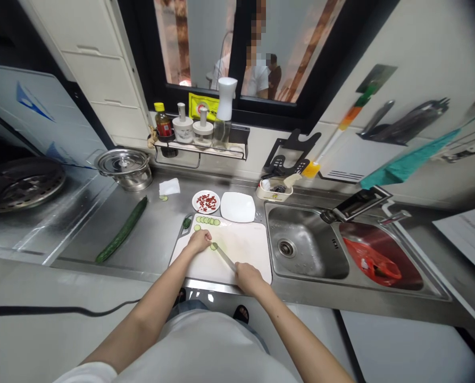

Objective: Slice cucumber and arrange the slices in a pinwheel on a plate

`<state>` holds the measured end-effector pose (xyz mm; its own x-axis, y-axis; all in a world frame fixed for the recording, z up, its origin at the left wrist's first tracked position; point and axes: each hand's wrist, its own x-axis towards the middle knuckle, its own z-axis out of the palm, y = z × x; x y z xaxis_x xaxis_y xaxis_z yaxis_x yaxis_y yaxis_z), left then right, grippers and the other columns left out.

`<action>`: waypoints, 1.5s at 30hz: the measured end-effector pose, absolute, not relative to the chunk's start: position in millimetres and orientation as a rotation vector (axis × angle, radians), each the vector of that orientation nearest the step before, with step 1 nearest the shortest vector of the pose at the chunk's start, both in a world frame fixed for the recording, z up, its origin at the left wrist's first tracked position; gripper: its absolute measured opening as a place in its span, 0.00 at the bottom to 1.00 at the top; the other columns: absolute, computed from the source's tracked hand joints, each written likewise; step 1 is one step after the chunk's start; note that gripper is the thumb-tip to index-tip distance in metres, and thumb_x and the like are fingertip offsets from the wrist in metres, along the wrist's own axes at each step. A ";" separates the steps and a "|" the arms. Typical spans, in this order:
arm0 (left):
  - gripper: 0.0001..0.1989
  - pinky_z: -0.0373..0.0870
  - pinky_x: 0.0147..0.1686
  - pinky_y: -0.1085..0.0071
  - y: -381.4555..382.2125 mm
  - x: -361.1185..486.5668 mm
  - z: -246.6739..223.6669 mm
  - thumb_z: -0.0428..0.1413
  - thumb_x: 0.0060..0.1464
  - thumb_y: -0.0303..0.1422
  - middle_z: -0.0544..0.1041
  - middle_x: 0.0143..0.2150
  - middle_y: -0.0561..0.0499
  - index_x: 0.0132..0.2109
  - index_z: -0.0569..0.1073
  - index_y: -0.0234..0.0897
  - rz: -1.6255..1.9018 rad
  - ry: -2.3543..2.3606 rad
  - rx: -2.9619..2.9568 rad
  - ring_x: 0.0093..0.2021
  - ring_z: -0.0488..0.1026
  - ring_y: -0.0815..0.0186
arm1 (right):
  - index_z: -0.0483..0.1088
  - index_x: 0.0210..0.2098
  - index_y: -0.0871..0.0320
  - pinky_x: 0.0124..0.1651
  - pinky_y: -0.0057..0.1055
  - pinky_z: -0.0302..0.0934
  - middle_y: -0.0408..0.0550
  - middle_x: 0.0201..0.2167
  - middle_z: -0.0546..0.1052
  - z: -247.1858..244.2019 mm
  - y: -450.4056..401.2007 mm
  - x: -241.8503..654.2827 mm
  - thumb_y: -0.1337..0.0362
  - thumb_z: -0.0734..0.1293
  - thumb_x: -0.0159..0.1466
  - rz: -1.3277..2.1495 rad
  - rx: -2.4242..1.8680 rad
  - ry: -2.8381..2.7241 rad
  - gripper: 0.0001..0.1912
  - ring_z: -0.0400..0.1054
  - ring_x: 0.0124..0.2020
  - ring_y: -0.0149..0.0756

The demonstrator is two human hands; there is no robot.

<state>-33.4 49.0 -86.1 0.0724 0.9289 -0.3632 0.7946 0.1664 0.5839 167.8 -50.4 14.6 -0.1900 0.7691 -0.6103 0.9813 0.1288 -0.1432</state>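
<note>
On the white cutting board (241,250), my right hand (250,277) is wrapped round the handle of a knife (225,257). The blade points up and left, its tip at a cucumber slice (213,247). My left hand (200,240) is near that tip with its fingers drawn together; whether they pinch anything is too small to tell. A row of cucumber slices (208,221) lies along the board's top edge, with a single slice (197,227) below it. A dark green cucumber end (186,223) rests at the board's upper left corner.
A whole cucumber (121,231) lies left of the board. Behind the board are a plate of red pieces (206,202) and a white plate (238,207). The sink (309,242) is at right, a lidded steel pot (125,167) at back left.
</note>
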 end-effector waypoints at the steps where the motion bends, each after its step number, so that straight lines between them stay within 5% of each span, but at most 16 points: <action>1: 0.09 0.62 0.33 0.76 49.1 -33.2 -86.1 0.61 0.44 0.29 0.77 0.34 0.52 0.37 0.75 0.37 0.241 1.741 1.648 0.34 0.72 0.68 | 0.70 0.46 0.63 0.41 0.33 0.61 0.61 0.44 0.76 15.1 -50.1 167.6 0.73 0.54 0.64 -0.744 1.688 2.022 0.17 0.72 0.44 0.43; 32: 0.09 0.62 0.33 0.76 47.2 -31.9 -86.1 0.60 0.44 0.27 0.77 0.35 0.52 0.36 0.76 0.37 0.251 1.757 1.668 0.34 0.71 0.69 | 0.69 0.48 0.62 0.46 0.35 0.60 0.62 0.44 0.76 10.0 -35.5 182.0 0.74 0.56 0.64 -0.595 1.605 2.112 0.16 0.71 0.47 0.42; 45: 0.07 0.63 0.37 0.73 39.9 -28.8 -82.1 0.57 0.47 0.27 0.75 0.37 0.49 0.36 0.74 0.36 0.286 1.761 1.727 0.38 0.71 0.66 | 0.66 0.46 0.57 0.35 0.26 0.53 0.50 0.39 0.77 9.8 -55.5 209.7 0.64 0.56 0.64 -0.784 1.987 2.067 0.13 0.70 0.41 0.36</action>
<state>-28.8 39.9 -82.1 0.0753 0.9538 -0.2909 0.8129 0.1102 0.5718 209.7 -55.5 9.8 -0.0985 0.8787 -0.4670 0.9674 -0.0255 -0.2521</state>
